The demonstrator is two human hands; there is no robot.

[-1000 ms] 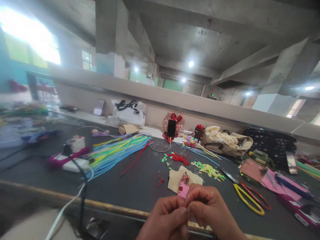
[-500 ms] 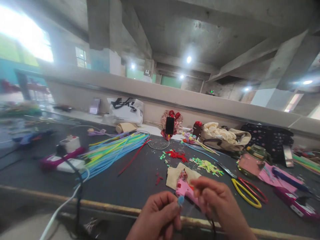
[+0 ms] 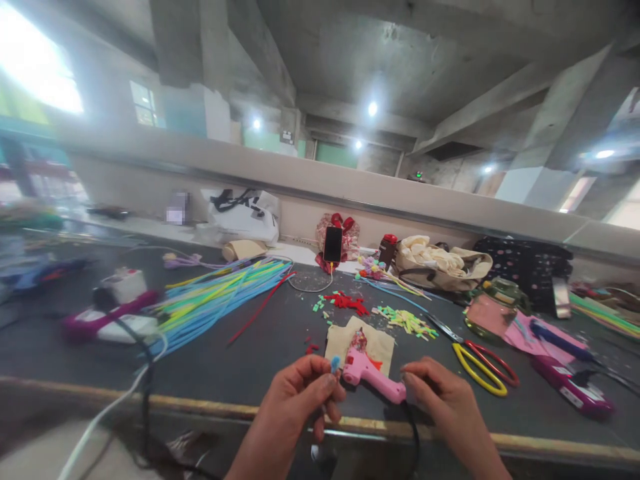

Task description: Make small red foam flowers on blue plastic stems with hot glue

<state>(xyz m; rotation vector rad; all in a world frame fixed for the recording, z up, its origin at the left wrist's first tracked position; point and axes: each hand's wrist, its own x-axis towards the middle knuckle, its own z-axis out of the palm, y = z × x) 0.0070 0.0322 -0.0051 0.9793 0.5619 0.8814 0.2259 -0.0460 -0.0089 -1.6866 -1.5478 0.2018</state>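
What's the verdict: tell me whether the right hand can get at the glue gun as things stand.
Probably yes: the right hand is right beside the handle of the glue gun, nothing shows between them, and the left hand leaves that handle uncovered.

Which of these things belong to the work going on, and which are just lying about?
Probably part of the work:
- small blue piece, in the left fingers
- pink glue gun
- red bits
- yellow-green bits
- scissors
- coloured stems

Seemingly just lying about:
- phone
- white bag
- red-capped bottle
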